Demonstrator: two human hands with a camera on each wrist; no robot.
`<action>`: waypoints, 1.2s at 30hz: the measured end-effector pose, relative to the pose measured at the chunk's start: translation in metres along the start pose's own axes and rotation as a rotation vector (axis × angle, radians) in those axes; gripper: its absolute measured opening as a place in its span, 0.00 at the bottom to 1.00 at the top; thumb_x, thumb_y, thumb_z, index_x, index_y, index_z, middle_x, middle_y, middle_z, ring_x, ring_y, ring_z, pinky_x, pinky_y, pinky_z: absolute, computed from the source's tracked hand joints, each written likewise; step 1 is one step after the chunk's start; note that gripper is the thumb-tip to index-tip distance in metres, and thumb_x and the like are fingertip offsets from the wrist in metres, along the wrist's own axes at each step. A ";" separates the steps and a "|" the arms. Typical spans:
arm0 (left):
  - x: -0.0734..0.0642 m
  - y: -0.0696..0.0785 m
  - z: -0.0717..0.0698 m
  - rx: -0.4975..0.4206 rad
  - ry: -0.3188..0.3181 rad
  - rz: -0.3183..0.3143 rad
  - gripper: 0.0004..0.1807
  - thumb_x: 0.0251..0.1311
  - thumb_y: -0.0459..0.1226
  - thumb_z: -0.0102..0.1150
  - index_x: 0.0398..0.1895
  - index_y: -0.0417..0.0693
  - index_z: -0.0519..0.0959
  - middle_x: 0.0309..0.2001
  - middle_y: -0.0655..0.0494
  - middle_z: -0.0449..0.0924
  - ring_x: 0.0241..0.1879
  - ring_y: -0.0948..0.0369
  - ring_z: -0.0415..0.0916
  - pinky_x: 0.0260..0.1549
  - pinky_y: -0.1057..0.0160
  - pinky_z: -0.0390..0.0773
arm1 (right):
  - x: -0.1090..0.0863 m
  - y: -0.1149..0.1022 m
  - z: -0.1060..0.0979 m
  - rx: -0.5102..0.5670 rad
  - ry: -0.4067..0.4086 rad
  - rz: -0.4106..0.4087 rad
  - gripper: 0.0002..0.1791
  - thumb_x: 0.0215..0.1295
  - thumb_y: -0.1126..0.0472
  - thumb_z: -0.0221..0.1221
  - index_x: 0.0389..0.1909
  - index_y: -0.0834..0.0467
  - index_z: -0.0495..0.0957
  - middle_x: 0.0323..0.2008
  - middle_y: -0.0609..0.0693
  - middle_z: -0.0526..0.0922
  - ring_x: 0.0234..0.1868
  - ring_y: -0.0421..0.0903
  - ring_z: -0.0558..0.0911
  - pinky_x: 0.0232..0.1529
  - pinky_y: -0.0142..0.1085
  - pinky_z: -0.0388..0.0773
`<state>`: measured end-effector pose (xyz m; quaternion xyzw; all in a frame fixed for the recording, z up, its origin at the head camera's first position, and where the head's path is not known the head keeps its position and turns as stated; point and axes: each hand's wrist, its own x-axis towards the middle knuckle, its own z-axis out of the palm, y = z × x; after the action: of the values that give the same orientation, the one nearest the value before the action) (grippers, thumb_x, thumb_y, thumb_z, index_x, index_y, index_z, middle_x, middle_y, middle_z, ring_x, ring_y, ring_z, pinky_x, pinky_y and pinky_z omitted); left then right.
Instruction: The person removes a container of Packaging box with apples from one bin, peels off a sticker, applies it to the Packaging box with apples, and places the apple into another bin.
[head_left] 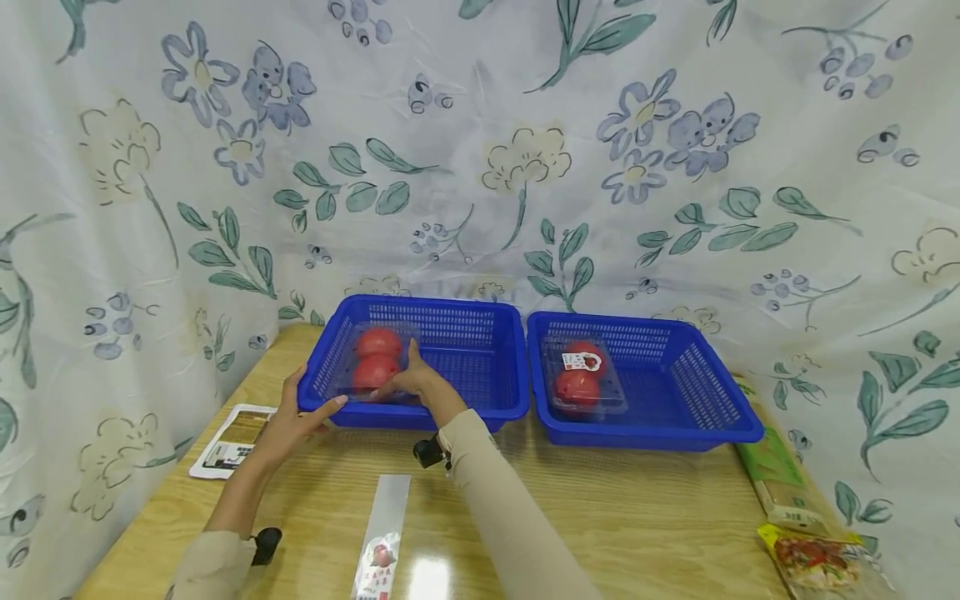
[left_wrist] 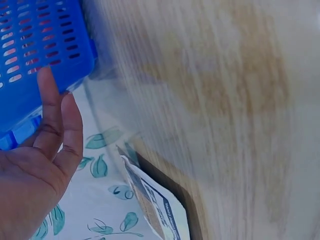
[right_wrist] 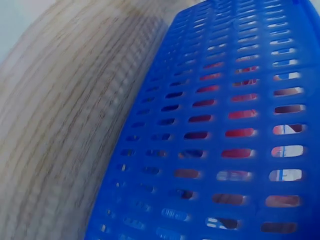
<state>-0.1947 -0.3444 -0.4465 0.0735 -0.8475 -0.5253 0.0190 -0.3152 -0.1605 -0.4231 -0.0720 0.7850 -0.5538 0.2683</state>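
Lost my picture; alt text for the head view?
The right hand is in the left blue basket, at a clear pack of two round red items; the left hand touches the basket's front-left corner. The right blue basket holds a similar pack.

Clear plastic box (head_left: 347, 360) holding two round red fruits (head_left: 375, 372).
Box lies inside the left blue perforated plastic basket (head_left: 468, 367), at its left end.

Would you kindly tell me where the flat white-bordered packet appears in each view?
Head: flat white-bordered packet at lower left, to the left of the left hand.
Left wrist: the packet at bottom centre, cut off by the edge.
Right wrist: not in it.
Shared landmark: the wood-grain tabletop, in all three.
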 end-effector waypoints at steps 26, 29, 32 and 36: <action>-0.001 0.000 -0.002 0.022 -0.007 0.004 0.54 0.69 0.54 0.54 0.78 0.51 0.25 0.69 0.28 0.56 0.52 0.42 0.77 0.45 0.51 0.81 | 0.008 -0.002 -0.006 0.384 -0.027 -0.016 0.65 0.53 0.71 0.70 0.80 0.41 0.35 0.74 0.69 0.50 0.47 0.75 0.81 0.49 0.61 0.78; 0.001 0.000 -0.002 0.033 -0.006 0.010 0.54 0.69 0.53 0.55 0.79 0.48 0.27 0.70 0.28 0.53 0.58 0.38 0.72 0.45 0.51 0.82 | 0.007 -0.001 -0.011 0.438 -0.033 -0.011 0.64 0.54 0.72 0.69 0.80 0.41 0.36 0.72 0.71 0.54 0.49 0.74 0.81 0.50 0.61 0.78; 0.000 0.001 -0.003 0.065 -0.008 -0.012 0.55 0.69 0.55 0.54 0.79 0.47 0.27 0.71 0.27 0.54 0.60 0.37 0.70 0.46 0.50 0.82 | 0.004 0.000 -0.017 0.485 -0.049 -0.028 0.63 0.55 0.73 0.68 0.80 0.40 0.36 0.71 0.72 0.56 0.52 0.73 0.79 0.51 0.60 0.78; -0.001 0.001 -0.003 0.110 -0.018 -0.036 0.55 0.69 0.57 0.52 0.79 0.47 0.25 0.71 0.26 0.53 0.62 0.36 0.69 0.50 0.47 0.80 | -0.003 0.004 -0.032 0.578 -0.079 -0.064 0.63 0.56 0.75 0.65 0.79 0.38 0.35 0.71 0.72 0.54 0.60 0.72 0.74 0.54 0.62 0.75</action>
<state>-0.1931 -0.3467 -0.4445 0.0852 -0.8737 -0.4789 -0.0020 -0.3277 -0.1312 -0.4182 -0.0386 0.5811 -0.7593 0.2905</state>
